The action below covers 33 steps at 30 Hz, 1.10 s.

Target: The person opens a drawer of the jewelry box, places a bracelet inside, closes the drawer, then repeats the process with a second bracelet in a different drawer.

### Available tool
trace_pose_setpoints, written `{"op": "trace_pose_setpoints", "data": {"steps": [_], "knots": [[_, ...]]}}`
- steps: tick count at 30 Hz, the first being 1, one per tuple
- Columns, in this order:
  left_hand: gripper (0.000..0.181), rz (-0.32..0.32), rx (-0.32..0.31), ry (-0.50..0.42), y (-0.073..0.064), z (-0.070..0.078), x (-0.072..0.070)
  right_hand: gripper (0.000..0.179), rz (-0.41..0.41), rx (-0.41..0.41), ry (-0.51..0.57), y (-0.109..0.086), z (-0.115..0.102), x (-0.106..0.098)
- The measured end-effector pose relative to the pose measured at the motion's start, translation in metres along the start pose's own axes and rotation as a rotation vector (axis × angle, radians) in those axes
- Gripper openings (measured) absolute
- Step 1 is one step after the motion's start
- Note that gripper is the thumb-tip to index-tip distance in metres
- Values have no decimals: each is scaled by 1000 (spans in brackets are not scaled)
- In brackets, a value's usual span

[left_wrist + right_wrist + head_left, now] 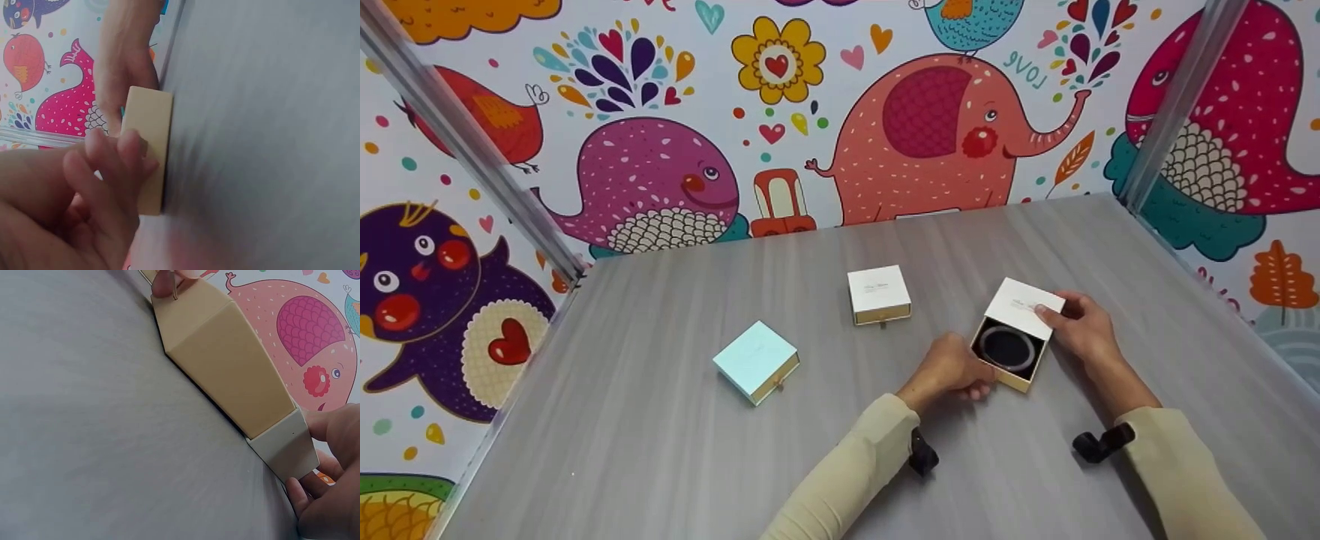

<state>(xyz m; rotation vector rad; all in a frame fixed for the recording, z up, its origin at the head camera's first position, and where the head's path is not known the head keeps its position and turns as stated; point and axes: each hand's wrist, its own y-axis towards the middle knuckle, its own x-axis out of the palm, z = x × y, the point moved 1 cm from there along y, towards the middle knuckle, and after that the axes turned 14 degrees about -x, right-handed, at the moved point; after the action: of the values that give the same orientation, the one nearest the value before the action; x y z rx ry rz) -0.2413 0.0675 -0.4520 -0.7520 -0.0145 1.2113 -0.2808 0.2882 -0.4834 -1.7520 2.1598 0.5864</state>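
Note:
A white drawer-style gift box stands partly pulled out on the right of the table. Its white sleeve [1020, 304] is at the back and its tan drawer [1014, 379] projects toward me. Inside the drawer's black lining lies a round grey bangle [1030, 352]. My right hand [1084, 326] grips the sleeve, thumb on top; in the right wrist view, fingers [301, 495] wrap its far end. My left hand [952, 367] is at the drawer's front, where its fingertips pinch the small pull tab [175, 291]. The left wrist view shows the drawer's tan side [154, 118] beside those fingers.
Left of the hands, a closed white box [879, 292] and a closed light-blue box [756, 361] sit on the grey table [660, 450]. Printed panels [780, 150] with cartoon animals rise behind and at both sides, with metal posts [1185, 105] at the corners.

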Motion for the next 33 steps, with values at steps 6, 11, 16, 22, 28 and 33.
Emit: {"op": "trace_pose_setpoints", "data": {"steps": [6, 11, 16, 22, 28, 33], "knots": [[26, -10, -27, -61, 5, -6, 7, 66, 0, 7, 0, 0, 0, 2], [27, 9, -29, -104, 4, -8, 10, 66, 2, 6, -3, 0, 0, 2], [26, 26, -3, -99, 3, -9, 10, 65, 5, -5, -6, 1, -1, 3], [31, 74, 29, -39, 4, -9, 11, 61, 27, -15, 11, 1, 1, 3], [34, 91, 5, -42, 4, -9, 13, 62, 24, 3, 13, 1, 2, 3], [32, 107, 8, -61, 3, -9, 14, 62, 24, 2, 5, 1, 2, 2]]}}
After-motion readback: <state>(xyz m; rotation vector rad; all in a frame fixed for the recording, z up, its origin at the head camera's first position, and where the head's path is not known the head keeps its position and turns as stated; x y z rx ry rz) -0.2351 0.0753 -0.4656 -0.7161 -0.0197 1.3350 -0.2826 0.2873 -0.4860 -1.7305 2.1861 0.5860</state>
